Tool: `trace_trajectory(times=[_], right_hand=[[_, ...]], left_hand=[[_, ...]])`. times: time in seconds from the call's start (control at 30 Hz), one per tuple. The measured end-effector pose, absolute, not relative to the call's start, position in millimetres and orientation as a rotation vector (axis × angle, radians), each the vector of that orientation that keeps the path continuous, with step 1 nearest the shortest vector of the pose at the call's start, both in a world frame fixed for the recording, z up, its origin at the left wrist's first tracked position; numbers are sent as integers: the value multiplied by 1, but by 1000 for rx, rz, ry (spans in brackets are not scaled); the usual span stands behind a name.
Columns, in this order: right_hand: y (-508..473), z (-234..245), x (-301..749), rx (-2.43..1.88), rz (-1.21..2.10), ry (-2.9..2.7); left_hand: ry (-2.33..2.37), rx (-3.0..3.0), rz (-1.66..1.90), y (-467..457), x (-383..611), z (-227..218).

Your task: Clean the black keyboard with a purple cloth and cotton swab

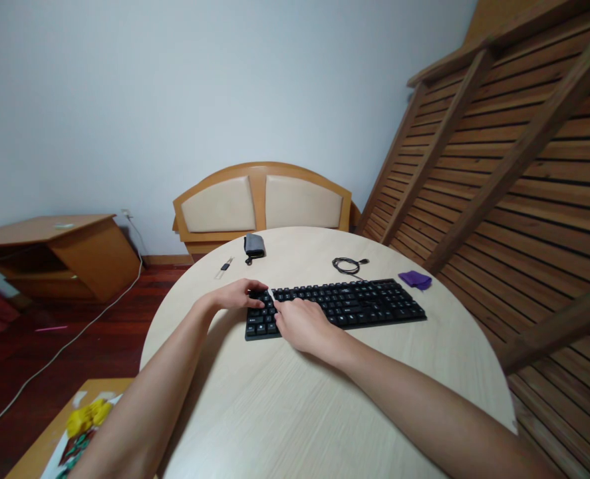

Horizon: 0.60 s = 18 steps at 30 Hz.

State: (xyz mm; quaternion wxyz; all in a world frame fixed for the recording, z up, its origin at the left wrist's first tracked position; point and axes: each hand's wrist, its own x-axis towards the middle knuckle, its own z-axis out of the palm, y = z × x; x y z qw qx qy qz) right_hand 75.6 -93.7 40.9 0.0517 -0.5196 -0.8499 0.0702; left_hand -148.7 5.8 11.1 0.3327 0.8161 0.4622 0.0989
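Observation:
A black keyboard [344,305] lies flat on the round table, slightly slanted. At its left end rests my left hand [232,295], with thumb and index finger spread over the keys. My right hand [299,322] is closed around a slim white tool [271,293] whose tip points at the upper left keys. Its grip end is hidden by my fingers, and I cannot tell its exact kind. Behind the keyboard lies its coiled black cable [347,266].
On the pale round table [275,406] are a grey pouch [255,245], a small black item with clear straps [225,267] and a purple cloth [414,279]. A wooden slatted frame [499,166] leans at the right. Yellow gloves [88,417] lie at lower left.

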Motion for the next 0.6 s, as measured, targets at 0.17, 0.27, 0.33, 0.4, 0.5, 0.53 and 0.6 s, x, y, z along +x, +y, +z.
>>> trace_trajectory(times=[0.17,0.27,0.33,0.4,0.5,0.53,0.6], right_hand=[[-85,45,66,-1629,241,-2555],[-82,46,65,-1634,251,-2544],[-81,46,64,-1633,249,-2531],[-81,45,65,-1628,252,-2534],[-85,44,66,-1618,225,-2553],[-87,44,67,-1614,210,-2557],[-92,44,69,-1597,184,-2565]], left_hand=[[1227,2114,254,5,-149,12],[1229,2104,258,6,-150,11],[1229,2099,263,8,-152,9],[1227,2094,265,9,-153,8],[1238,2076,264,9,-154,8],[1248,2071,261,8,-153,9],[1269,2068,255,7,-153,10]])
